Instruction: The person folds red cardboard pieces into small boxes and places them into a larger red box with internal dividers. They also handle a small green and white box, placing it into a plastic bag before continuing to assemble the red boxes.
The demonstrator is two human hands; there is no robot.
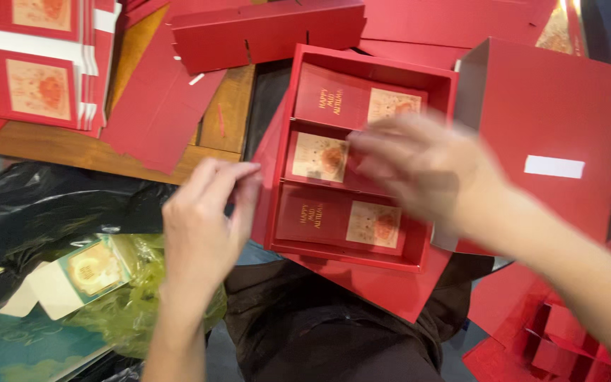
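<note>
Head view shows our left hand [203,223] with fingers bent and fingertips drawn together at the left wall of the red tray [277,152], though we cannot tell whether it grips the wall, while our right hand [422,166], blurred, hovers with fingers spread over the middle of the three small red boxes [319,159] lying in the tray. Just right of that hand stands a big red lid [553,113]; below the left hand lies a black bag [58,205] with green packaging [90,272].
</note>
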